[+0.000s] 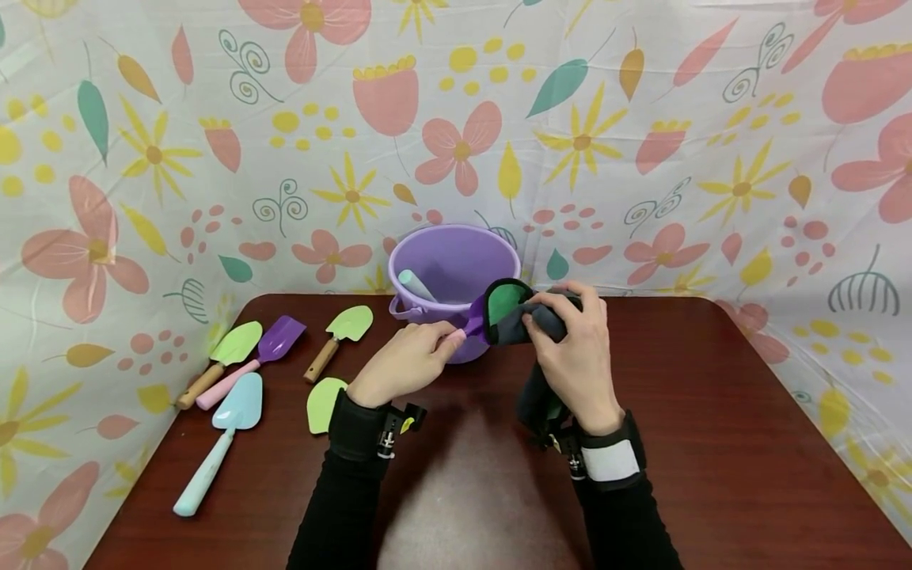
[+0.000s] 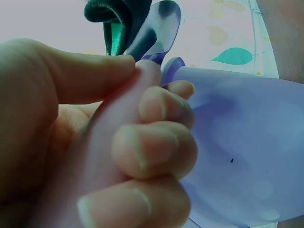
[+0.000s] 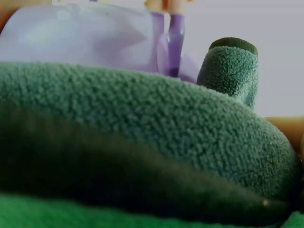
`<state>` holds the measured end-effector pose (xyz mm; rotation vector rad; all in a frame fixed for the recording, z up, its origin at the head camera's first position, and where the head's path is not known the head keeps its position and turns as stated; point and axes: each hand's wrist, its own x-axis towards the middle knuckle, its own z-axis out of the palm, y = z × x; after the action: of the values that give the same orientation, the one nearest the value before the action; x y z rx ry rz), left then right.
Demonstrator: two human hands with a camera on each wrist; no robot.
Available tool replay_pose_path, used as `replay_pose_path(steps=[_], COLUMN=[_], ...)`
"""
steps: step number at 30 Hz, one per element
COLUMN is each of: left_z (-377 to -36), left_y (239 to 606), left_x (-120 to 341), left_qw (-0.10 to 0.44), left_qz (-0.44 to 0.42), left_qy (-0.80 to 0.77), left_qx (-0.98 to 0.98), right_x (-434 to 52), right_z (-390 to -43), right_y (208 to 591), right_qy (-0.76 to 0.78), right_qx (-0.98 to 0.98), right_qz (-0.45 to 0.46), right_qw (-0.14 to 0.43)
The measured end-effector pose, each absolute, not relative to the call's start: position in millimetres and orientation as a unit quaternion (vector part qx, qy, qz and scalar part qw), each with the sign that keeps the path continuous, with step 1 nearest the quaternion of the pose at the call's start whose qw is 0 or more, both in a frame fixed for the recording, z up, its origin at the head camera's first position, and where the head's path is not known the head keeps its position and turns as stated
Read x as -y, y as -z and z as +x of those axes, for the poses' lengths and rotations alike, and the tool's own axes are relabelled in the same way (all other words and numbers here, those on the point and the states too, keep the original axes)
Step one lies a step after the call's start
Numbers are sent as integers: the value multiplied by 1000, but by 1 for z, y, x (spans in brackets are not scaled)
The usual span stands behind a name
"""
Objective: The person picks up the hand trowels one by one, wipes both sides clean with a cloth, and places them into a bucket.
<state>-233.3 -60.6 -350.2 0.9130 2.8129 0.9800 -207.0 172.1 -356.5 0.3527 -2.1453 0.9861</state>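
Note:
My left hand (image 1: 409, 358) grips the pink handle of a purple toy shovel (image 1: 470, 326) just in front of the purple bucket (image 1: 456, 265). My right hand (image 1: 577, 348) holds a dark grey and green cloth (image 1: 507, 313) folded round the shovel's blade. In the left wrist view my fingers (image 2: 152, 147) curl round the pale handle, with the purple blade (image 2: 159, 28) and cloth (image 2: 111, 16) above and the bucket wall (image 2: 237, 142) to the right. The right wrist view is filled by the green fleece cloth (image 3: 142, 133); the bucket (image 3: 80, 38) and shovel neck (image 3: 173, 42) show behind it.
On the dark brown table (image 1: 712, 443) to the left lie several toy shovels: a light green one (image 1: 228, 352), a purple one (image 1: 274, 344), a pale blue one (image 1: 228, 427), another green one (image 1: 345, 328), and a green blade (image 1: 324, 404) by my left wrist. A pale blue handle (image 1: 415, 285) stands in the bucket. Floral cloth surrounds the table.

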Motion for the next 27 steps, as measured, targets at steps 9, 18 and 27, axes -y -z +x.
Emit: replay_pose_path(steps=[9, 18, 27], left_z=[-234, -235, -235], left_y=[352, 352, 352], left_x=[57, 57, 59], left_qw=[-20, -29, -21], left_qz=[299, 299, 301], left_qy=[-318, -320, -332], left_qx=[-899, -899, -894], right_x=[-154, -155, -162], right_z=[-207, -209, -211], right_y=[362, 364, 363], right_qy=[-362, -354, -351], right_qx=[851, 852, 854], right_qz=[179, 177, 162], right_qw=[336, 342, 347])
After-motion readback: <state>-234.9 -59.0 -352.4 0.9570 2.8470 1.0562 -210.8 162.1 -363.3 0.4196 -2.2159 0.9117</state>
